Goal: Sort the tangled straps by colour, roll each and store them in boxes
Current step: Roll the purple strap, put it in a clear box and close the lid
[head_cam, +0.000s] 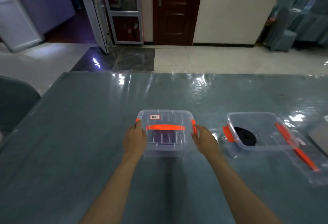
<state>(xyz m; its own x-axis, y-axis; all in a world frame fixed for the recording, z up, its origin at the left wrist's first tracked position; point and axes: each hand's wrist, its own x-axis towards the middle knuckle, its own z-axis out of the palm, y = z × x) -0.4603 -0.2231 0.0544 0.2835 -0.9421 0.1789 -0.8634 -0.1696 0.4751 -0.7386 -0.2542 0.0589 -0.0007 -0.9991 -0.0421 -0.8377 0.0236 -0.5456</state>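
Lidded clear box at the centre of the worktop, its long axis running left to right, with a dark purple roll dimly visible through the lid. The left hand lies against the box's left end and the right hand against its right end — fingers extended at the orange side latches, pressing rather than curled round anything. Each hand is equally near its own latch. To the right, well apart, an open box holds a black rolled strap; its lid lies beside and partly under it — likely the next thing to fit.
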